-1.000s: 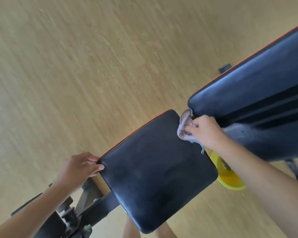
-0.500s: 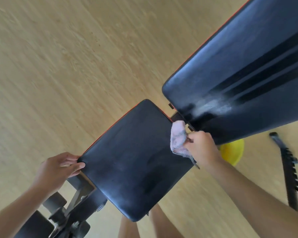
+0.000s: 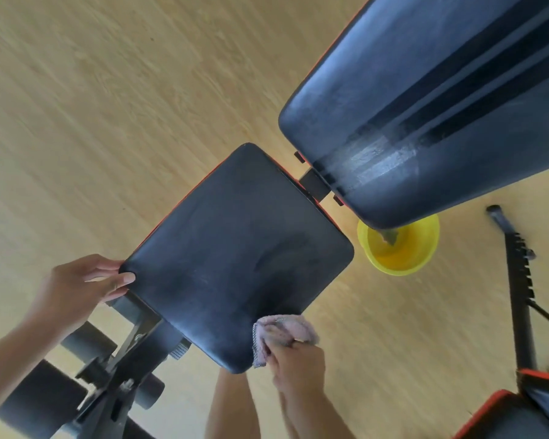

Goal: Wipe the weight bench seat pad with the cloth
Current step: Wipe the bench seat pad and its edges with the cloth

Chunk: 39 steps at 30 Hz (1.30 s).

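The right hand has its fingers clamped on a bunched pinkish-grey cloth at the near corner of the black padded seat pad; the left hand grips the pad's left corner.

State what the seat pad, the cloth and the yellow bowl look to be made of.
Seat pad: likely vinyl or faux leather, smooth black with a dull sheen. Cloth: soft woven or terry fabric, pinkish-grey, nubby with a stitched edge. Yellow bowl: probably plastic, glossy and uniformly coloured.
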### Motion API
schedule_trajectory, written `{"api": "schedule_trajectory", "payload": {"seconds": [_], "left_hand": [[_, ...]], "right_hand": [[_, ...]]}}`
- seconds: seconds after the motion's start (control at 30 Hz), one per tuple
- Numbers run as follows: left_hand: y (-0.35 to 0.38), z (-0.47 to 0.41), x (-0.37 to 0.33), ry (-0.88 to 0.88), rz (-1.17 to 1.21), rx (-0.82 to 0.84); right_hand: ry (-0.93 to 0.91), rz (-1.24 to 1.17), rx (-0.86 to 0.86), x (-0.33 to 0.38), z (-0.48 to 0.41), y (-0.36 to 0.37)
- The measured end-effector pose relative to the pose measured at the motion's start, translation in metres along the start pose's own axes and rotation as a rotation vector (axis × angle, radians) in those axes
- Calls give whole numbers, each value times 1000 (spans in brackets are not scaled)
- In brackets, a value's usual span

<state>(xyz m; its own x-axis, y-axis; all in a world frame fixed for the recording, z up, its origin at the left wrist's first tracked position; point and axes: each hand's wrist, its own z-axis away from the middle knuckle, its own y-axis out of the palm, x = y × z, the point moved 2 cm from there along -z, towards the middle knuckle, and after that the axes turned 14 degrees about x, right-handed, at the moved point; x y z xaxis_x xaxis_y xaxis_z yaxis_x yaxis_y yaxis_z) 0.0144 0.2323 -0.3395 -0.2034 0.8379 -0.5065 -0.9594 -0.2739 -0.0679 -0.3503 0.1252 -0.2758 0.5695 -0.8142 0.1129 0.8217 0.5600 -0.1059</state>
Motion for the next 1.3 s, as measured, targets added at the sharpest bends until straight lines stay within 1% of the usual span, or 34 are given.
{"api": "schedule_trajectory", "payload": {"seconds": [0.03, 0.1, 0.13, 0.17, 0.23, 0.27, 0.37, 0.43, 0.47, 0.53, 0.6, 0.73, 0.8, 0.9, 1.0, 1.07, 1.13, 1.23, 1.3], "left_hand": [[0, 0, -2, 4, -4, 3], [1, 1, -5, 10, -7, 0], [1, 1, -6, 12, -7, 0], [2, 1, -7, 16, -5, 0], [3, 1, -7, 29, 12, -7], [4, 2, -7, 36, 23, -13], [7, 3, -9, 55, 42, -22], [8, 2, -8, 60, 53, -24], [8, 1, -9, 64, 58, -25], [8, 0, -10, 59, 55, -22], [8, 0, -10, 54, 71, -14], [10, 0, -11, 60, 57, -33], [8, 0, -11, 65, 28, -34], [4, -2, -12, 67, -46, -16], [2, -4, -9, 64, -42, -15], [3, -4, -6, 65, -40, -18], [3, -3, -5, 61, -42, -21], [2, -2, -4, 77, -93, -36], [1, 1, -5, 76, -152, -38]], "right_hand": [[-28, 27, -49, 13, -6, -13], [-107, 39, -238, 53, -13, -54], [-144, -12, -297, 70, -14, -70], [-182, -91, -314, 77, -16, -79], [-159, -130, -260, 56, -15, -62], [-93, -111, -204, 34, -11, -40], [39, -192, 5, -30, 12, 30], [131, -229, 57, -47, 17, 57], [193, -295, 74, -50, 15, 67], [246, -544, 137, -56, 12, 90], [227, -720, 203, -53, 14, 117], [243, -1034, 202, -24, 4, 161], [210, -1129, 215, -4, -7, 179], [217, -1077, 243, 1, -5, 187], [160, -1005, 280, -1, 14, 176], [155, -977, 271, 4, 21, 177], [209, -1005, 229, 25, 18, 189], [272, -1008, 336, 76, 6, 218], [299, -891, 384, 96, 1, 222]]}}
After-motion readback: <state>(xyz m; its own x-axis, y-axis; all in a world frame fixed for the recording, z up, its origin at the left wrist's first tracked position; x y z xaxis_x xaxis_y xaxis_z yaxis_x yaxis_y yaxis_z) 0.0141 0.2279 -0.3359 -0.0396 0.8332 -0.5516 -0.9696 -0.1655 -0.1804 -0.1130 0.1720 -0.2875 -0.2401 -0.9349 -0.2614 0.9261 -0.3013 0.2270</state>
